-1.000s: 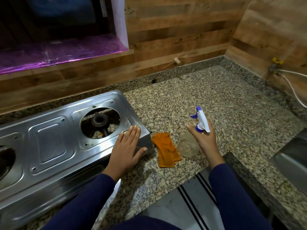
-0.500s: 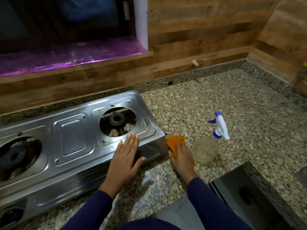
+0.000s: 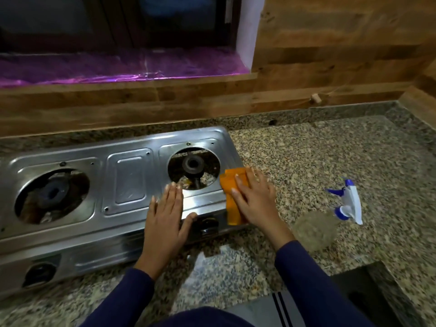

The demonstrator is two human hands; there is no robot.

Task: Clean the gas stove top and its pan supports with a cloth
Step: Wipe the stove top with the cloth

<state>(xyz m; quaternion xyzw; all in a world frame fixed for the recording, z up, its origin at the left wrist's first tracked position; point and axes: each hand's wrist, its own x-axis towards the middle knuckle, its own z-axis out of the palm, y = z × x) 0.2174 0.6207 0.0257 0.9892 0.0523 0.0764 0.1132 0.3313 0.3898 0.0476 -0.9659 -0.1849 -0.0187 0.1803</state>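
Note:
A two-burner steel gas stove (image 3: 127, 175) lies on the granite counter with its pan supports off, so both burner openings show bare burners. My left hand (image 3: 165, 215) rests flat on the stove's front right edge, fingers together, holding nothing. My right hand (image 3: 254, 199) presses a folded orange cloth (image 3: 232, 185) onto the stove's right end, beside the right burner opening (image 3: 194, 168). The cloth hangs partly over the stove's right edge.
A clear spray bottle with a white and blue trigger head (image 3: 349, 204) stands on the granite counter (image 3: 330, 156) to the right of my right hand. Wood-look wall panels run behind. The counter's front edge drops off at lower right.
My right hand let go of the spray bottle, took the orange cloth from the counter and brought it up onto the stove's right end. My left hand stayed on the stove.

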